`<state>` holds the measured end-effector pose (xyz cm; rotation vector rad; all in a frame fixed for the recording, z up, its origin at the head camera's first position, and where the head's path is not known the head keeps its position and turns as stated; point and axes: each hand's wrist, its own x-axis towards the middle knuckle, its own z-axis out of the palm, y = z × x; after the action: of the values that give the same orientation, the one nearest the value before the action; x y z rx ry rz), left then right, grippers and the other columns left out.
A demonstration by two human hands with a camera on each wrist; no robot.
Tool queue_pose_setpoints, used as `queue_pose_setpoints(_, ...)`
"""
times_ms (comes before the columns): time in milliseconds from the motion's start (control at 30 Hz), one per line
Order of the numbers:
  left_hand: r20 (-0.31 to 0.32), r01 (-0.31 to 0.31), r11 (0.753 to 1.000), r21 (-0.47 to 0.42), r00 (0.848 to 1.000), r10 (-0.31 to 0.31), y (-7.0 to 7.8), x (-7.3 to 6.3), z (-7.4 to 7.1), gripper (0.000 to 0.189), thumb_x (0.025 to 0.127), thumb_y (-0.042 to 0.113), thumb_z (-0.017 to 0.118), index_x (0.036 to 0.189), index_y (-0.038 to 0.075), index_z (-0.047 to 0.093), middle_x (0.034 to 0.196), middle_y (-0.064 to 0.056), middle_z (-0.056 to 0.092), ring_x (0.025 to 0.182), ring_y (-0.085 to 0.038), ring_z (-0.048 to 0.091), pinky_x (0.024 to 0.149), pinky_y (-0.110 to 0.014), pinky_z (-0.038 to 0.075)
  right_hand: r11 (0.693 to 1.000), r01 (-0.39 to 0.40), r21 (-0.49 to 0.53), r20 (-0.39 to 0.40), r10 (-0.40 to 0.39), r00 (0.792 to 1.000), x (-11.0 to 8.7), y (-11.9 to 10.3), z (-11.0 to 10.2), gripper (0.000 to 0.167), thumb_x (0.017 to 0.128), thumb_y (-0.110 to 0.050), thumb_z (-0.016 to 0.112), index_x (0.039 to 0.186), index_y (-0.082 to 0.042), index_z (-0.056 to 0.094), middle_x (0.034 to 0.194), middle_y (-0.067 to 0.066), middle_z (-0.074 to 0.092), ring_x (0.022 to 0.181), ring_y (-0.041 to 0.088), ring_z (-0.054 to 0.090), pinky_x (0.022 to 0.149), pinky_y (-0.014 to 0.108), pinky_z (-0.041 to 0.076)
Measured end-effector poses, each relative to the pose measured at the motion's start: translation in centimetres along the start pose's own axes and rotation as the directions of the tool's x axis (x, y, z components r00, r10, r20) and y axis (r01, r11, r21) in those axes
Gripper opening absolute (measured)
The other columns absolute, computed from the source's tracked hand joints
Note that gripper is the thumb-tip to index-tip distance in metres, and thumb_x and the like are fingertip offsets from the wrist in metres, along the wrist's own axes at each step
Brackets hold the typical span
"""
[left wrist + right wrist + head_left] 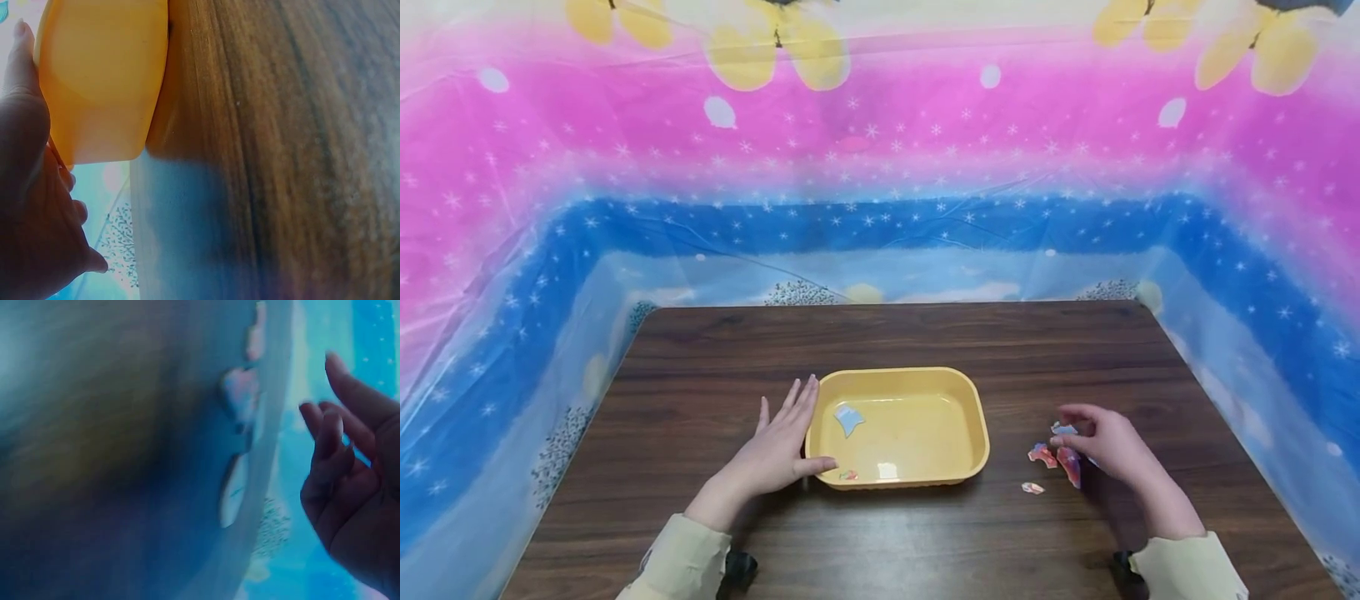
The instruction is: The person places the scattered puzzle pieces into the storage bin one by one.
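A yellow plastic tray (910, 482) stands on the table, and my left hand (778, 446) touches its left side with straight fingers, thumb over the near rim. Inside lie a light-blue puzzle piece (850, 420) and a small red-and-green piece (848, 475). To the right of the tray, my right hand (1108, 439) hovers over several irregular flat pieces, fingers loosely bent and holding nothing. Among these are a red piece (1042, 455), a red-purple piece (1069, 468), a bluish piece (1063, 429) partly hidden by the hand, and a small pale piece (1033, 488).
The dark wood-grain table (715, 350) carries the tray and pieces. Behind it and along both sides hangs a pink-and-blue patterned cloth (895, 225). A black wrist strap (741, 571) shows under the left sleeve (681, 554).
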<state>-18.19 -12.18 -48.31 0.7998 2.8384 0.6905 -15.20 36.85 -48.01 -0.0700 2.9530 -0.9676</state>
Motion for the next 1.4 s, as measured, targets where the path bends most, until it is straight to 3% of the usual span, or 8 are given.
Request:
queue_pose_setpoints(167,0.004,0.001,1.0,0.004,1.0,-0.001,0.0,0.1,0.1,0.111,0.09,0.054,0.073,0.162,-0.002,0.009,0.169,-0.018,0.007,0.155,-0.04,0.004,0.112,-0.077,0.001,0.992,0.126,-0.018,0.019,-0.126,0.992,-1.5,1.4,1.3,0.037,0.084,-0.014,0.084,0.118,-0.004,0.074,0.079,-0.004,0.059,0.06,0.006,0.047,0.055,0.026,0.04)
queue_pose_setpoints(367,-0.002,-0.008,1.0,0.011,1.0,0.008,-0.1,0.2,0.0,0.11,0.09,0.053,0.073,0.162,-0.003,0.012,0.169,-0.018,0.008,0.155,-0.041,0.006,0.112,-0.077,0.001,0.96,0.264,-0.095,0.006,-0.265,0.964,-2.0,1.6,2.0,0.036,0.079,-0.021,0.089,0.111,-0.01,0.077,0.094,-0.005,0.065,0.074,0.006,0.057,0.068,0.029,0.049)
queue_pose_setpoints(500,-0.007,-0.005,1.0,0.017,1.0,0.005,-0.1,0.1,0.0,0.11,0.089,0.053,0.073,0.162,-0.003,0.012,0.169,-0.018,0.008,0.155,-0.041,0.006,0.112,-0.077,0.001,0.958,0.24,-0.157,0.032,-0.238,0.971,-1.6,1.5,2.3,0.04,0.076,-0.027,0.091,0.11,-0.011,0.077,0.1,-0.004,0.066,0.082,0.009,0.057,0.073,0.032,0.049)
queue_pose_setpoints(633,-0.006,-0.003,1.0,0.022,1.0,0.003,-0.2,0.1,0.1,0.111,0.089,0.054,0.073,0.162,-0.002,0.011,0.169,-0.018,0.008,0.155,-0.04,0.005,0.112,-0.077,0.001,0.964,0.195,-0.178,0.051,-0.189,0.981,-1.2,1.3,2.7,0.034,0.076,-0.023,0.091,0.104,-0.01,0.076,0.091,-0.007,0.061,0.076,0.006,0.053,0.066,0.029,0.046)
queue_pose_setpoints(900,-0.003,0.001,1.0,0.001,1.0,-0.001,-0.3,0.1,0.3,0.112,0.088,0.055,0.074,0.162,-0.002,0.01,0.17,-0.018,0.007,0.155,-0.04,0.004,0.112,-0.076,-0.001,0.975,0.205,-0.09,0.06,-0.2,0.978,-0.7,0.7,3.4,0.016,0.084,-0.014,0.083,0.086,-0.014,0.067,0.082,-0.007,0.054,0.073,0.004,0.049,0.064,0.025,0.045)
queue_pose_setpoints(1067,-0.004,-0.003,1.0,0.001,1.0,0.003,-0.3,0.1,0.3,0.112,0.089,0.054,0.073,0.162,-0.002,0.01,0.17,-0.018,0.007,0.155,-0.04,0.004,0.112,-0.076,-0.001,0.979,0.181,-0.092,0.097,-0.172,0.98,-0.8,0.1,3.4,0.021,0.088,-0.018,0.08,0.088,-0.013,0.06,0.08,-0.007,0.055,0.07,0.003,0.049,0.063,0.025,0.044)
queue_pose_setpoints(1233,-0.016,-0.009,1.0,0.011,1.0,0.009,-0.5,0.1,0.4,0.111,0.089,0.053,0.073,0.162,-0.003,0.011,0.169,-0.018,0.008,0.155,-0.041,0.005,0.112,-0.077,0.001,0.973,0.147,-0.181,0.094,-0.132,0.987,-1.1,-0.6,3.6,0.026,0.092,-0.027,0.077,0.094,-0.014,0.054,0.07,-0.012,0.055,0.06,0.003,0.049,0.057,0.028,0.042)
queue_pose_setpoints(1400,-0.023,-0.012,1.0,0.014,1.0,0.013,-0.5,0.1,0.4,0.111,0.089,0.053,0.074,0.161,-0.004,0.012,0.169,-0.018,0.01,0.154,-0.042,0.007,0.111,-0.078,0.001,0.972,0.152,-0.179,0.085,-0.138,0.987,-1.1,-0.8,3.6,0.018,0.093,-0.025,0.076,0.099,-0.015,0.062,0.069,-0.016,0.055,0.061,0.002,0.051,0.059,0.028,0.044)
